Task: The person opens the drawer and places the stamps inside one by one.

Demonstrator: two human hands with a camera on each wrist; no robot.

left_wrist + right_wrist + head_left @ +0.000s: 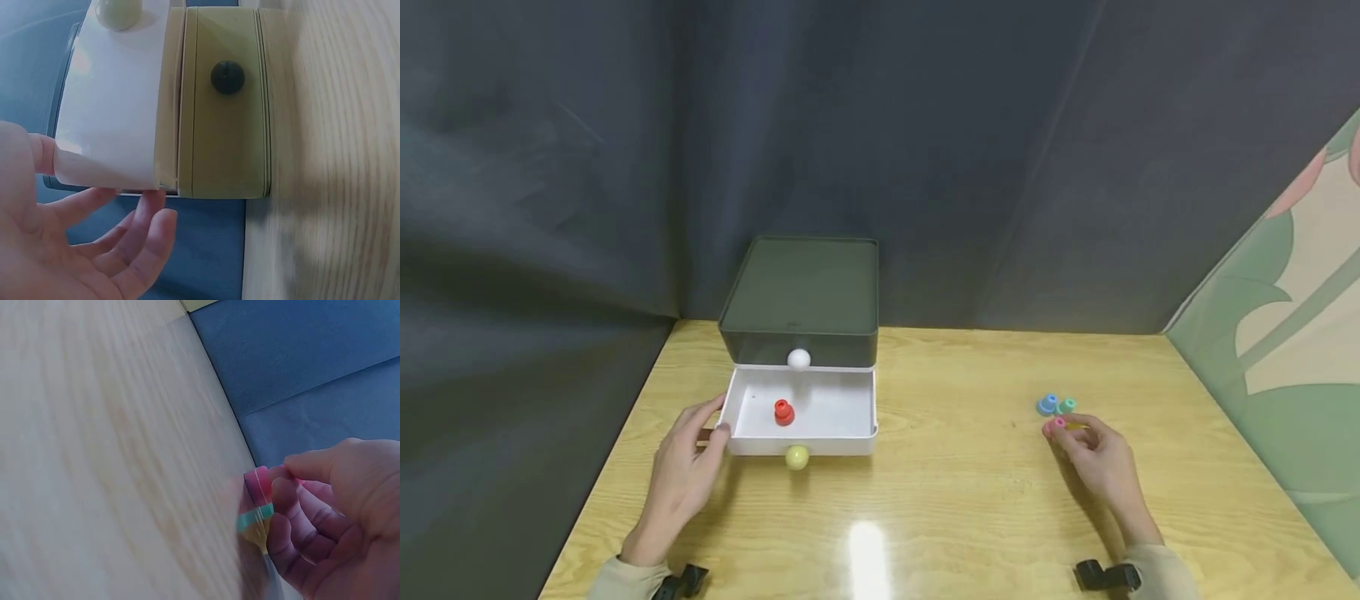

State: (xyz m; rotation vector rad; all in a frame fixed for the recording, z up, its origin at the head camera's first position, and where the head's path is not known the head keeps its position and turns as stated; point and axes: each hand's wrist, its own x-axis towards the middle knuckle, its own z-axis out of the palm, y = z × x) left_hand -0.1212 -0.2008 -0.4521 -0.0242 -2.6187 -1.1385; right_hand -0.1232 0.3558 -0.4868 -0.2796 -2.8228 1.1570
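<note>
My left hand [681, 471] holds the white drawer [835, 447] at its front left corner, thumb on the front face and fingers along the side. The drawer is pulled out of a dark green cabinet [808, 283]. Inside it stands a red stepped plastic piece [784, 413]. Off to the right, my right hand [1105, 467] pinches a pink piece [1051, 428] of the same shape between thumb and fingertips, low over the table. Blue [1047, 405] and teal [1066, 406] pieces sit just beyond it. A yellow piece [1077, 427] is partly hidden by my fingers.
The pulled-out drawer has a yellow-green ball knob [797, 457], and a white knob [799, 359] sits above it. Below, the left wrist view shows another drawer front with a dark knob [227, 77]. Dark cloth [925, 167] hangs behind the wooden table [955, 500].
</note>
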